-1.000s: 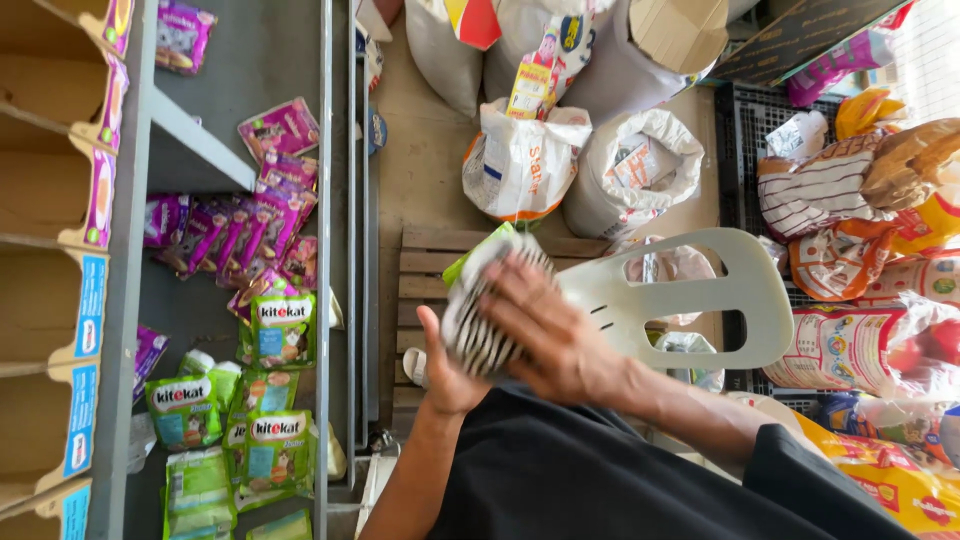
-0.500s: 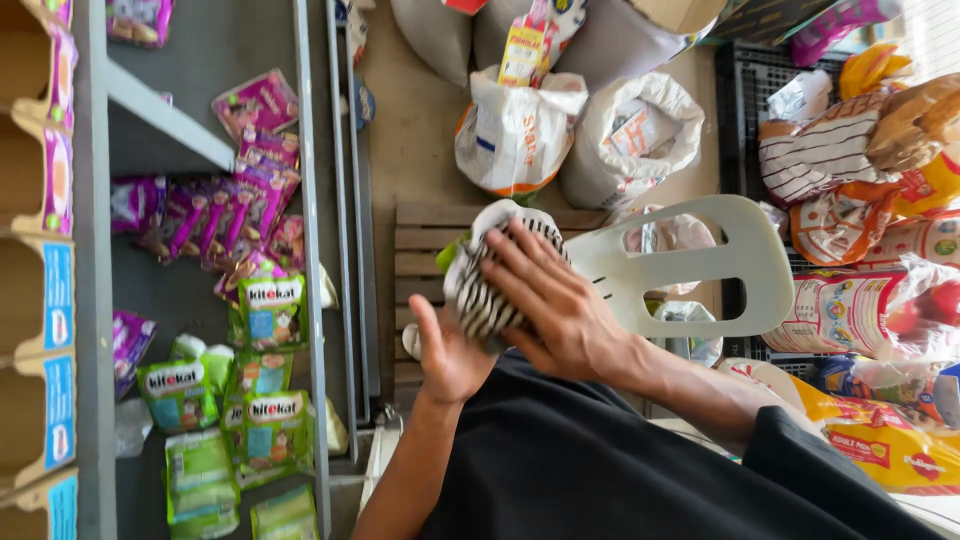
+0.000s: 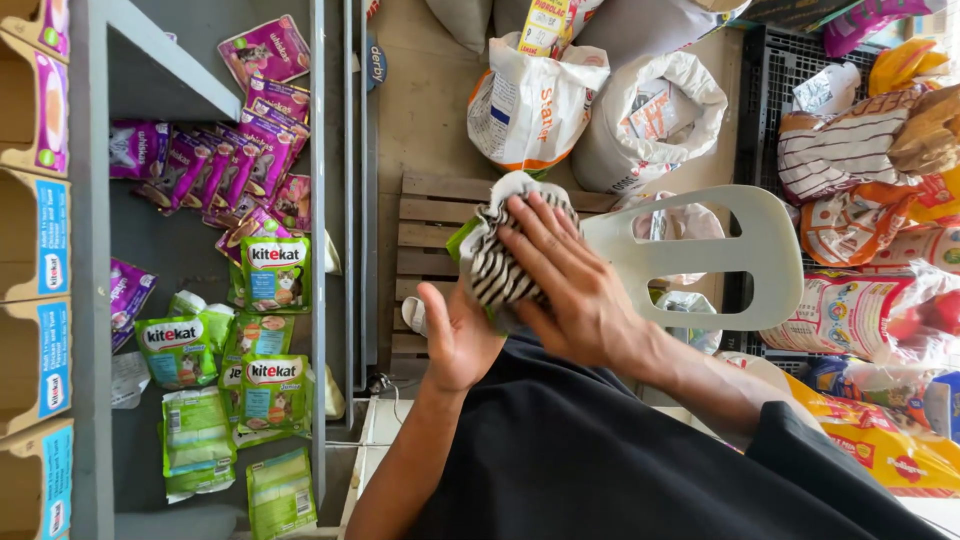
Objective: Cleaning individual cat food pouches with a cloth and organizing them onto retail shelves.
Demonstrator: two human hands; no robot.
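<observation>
A black-and-white striped cloth point(image 3: 497, 268) is bundled around something green, and I hold it between both hands in front of my black shirt. My right hand point(image 3: 570, 285) lies flat over the bundle with its fingers spread across the stripes. My left hand point(image 3: 455, 340) cups the bundle from the near side, palm against it. What the green thing inside is cannot be made out.
A pale plastic chair point(image 3: 700, 262) stands just behind the bundle on a wooden pallet point(image 3: 430, 215). A grey shelf unit point(image 3: 200, 300) on the left holds green and purple pet food pouches. Open feed sacks point(image 3: 535, 100) and packaged goods point(image 3: 860, 190) fill the back and right.
My right hand has slid further over the striped cloth and pressed it flatter against my left hand. The bundle stays in about the same place; the camera has shifted a little.
</observation>
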